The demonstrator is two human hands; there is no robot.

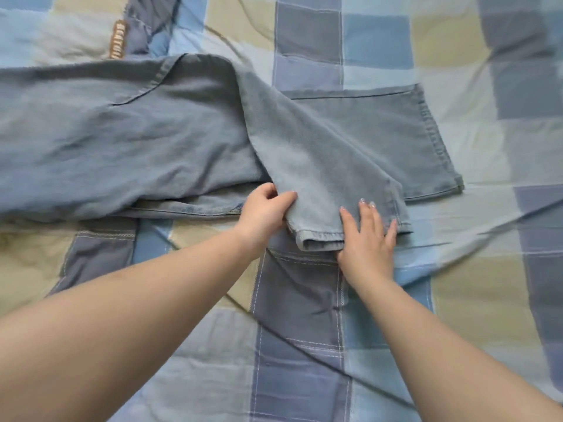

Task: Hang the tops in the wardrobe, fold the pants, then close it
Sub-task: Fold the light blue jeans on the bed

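A pair of light blue denim pants (122, 141) lies across the bed, waist end off to the left. One leg (374, 132) lies flat toward the right; the other leg (316, 178) is folded over it and slants toward me. My left hand (263, 211) pinches the left edge of that leg near its hem, thumb on top. My right hand (368, 239) grips the hem, fingers spread flat on the cloth and the thumb tucked under the edge.
A patchwork bedspread (304, 315) of blue, grey and beige squares covers the whole view, with creases running under my arms. A brown label (117, 39) with letters sits on the bedspread at the upper left.
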